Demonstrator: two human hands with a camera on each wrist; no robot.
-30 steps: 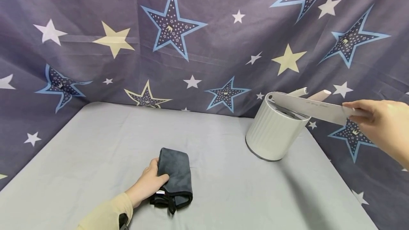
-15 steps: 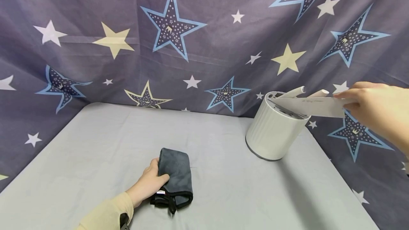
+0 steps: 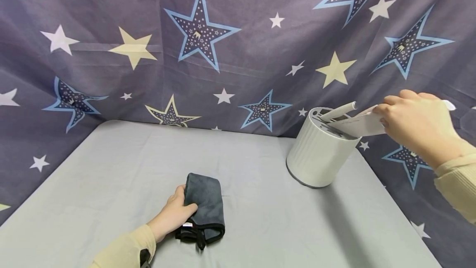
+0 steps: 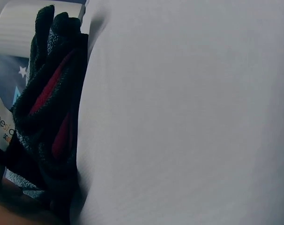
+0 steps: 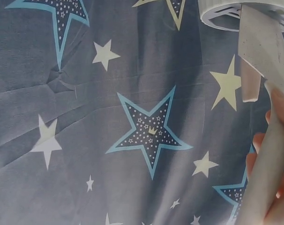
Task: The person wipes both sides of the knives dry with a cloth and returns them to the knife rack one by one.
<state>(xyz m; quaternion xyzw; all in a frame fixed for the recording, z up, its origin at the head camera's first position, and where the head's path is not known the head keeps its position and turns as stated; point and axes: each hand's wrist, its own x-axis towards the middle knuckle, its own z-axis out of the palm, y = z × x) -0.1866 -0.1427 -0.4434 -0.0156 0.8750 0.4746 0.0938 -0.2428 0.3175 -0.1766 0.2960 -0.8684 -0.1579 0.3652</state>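
My right hand [image 3: 418, 123] grips the pale handle of a broad kitchen knife at the right. The knife's blade [image 3: 362, 126] points left and down, its front part sunk into the top of a white ribbed knife block [image 3: 316, 158]. In the right wrist view, the knife handle [image 5: 272, 164] runs along the palm, and the blade enters the slotted top. My left hand [image 3: 174, 215] holds a folded dark grey towel [image 3: 204, 202] on the table, thumb on top. Up close in the left wrist view, the towel's black-edged folds [image 4: 48, 108] show red inside, beside a white label [image 4: 2, 124].
Another white handle [image 3: 340, 111] sticks out of the block, and a pinkish one [image 5: 250, 82] stands beside the blade. A light grey cloth covers the table [image 3: 253, 218]. Behind it hangs a dark curtain [image 3: 238, 73] with stars, close behind the block.
The knife has gone from lying across above the block to having its front part down inside the top. My right hand has shifted left and turned. The left hand and towel have stayed put.
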